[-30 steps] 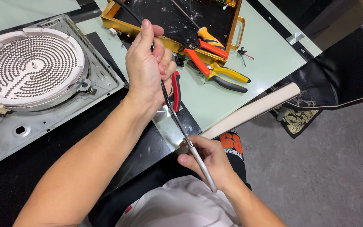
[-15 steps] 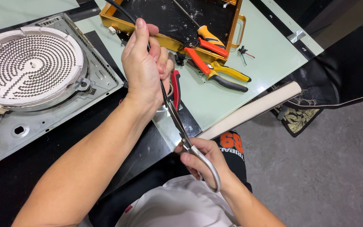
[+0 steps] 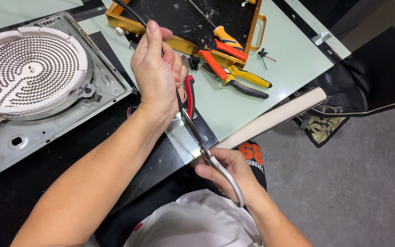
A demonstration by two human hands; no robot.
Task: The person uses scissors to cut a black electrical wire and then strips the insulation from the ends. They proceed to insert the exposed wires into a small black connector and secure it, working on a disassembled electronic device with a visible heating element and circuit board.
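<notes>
Scissors (right hand gripping handles) point diagonally toward left hand.

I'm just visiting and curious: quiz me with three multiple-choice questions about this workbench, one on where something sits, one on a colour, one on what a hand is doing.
1. Where does the round coil heating element lie?
A. At the left of the table
B. Inside the yellow tray
C. On the floor

2. What colour are the handles of the pliers lying loose on the pale green table?
A. Blue and white
B. Yellow and black
C. All green

3. What is the right hand doing?
A. Resting flat on the table
B. Lifting the yellow tray
C. Holding the handles of the scissors

Answers: 1 A, it sits in its grey metal housing at the left. 2 B, the handles are yellow with black. 3 C, its fingers wrap the silver handles while the left hand holds a black cable.
</notes>
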